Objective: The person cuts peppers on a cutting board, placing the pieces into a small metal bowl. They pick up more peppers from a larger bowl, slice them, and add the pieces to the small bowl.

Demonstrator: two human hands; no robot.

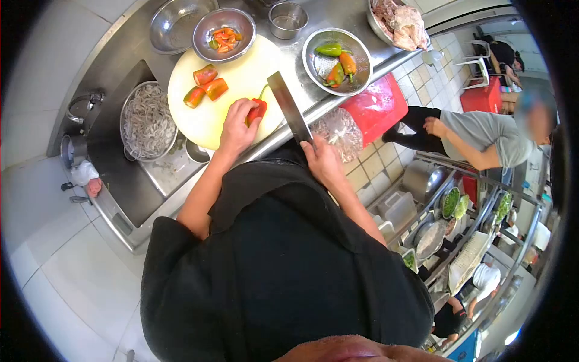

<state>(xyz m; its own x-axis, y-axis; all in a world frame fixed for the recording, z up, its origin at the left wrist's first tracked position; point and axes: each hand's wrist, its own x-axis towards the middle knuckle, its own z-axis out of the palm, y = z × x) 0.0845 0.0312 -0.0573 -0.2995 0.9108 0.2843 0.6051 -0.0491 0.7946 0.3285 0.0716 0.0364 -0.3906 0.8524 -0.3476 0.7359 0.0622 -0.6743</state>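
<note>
On the round pale cutting board, my left hand holds a red pepper with a green stem, fingers bent over its left side. My right hand grips the handle of a wide-bladed knife. The blade points up and left, just right of the pepper, its tip close to the stem. Reddish-orange pepper pieces lie at the board's upper left. A steel bowl at the board's top edge holds small cut pieces. Whole green and orange peppers sit in a perforated bowl to the right.
A colander of grey shrimp-like food stands in the sink. Raw meat fills a bowl at the top right. Below the counter edge are a red container and a clear bag. A person stands on the right near a rack.
</note>
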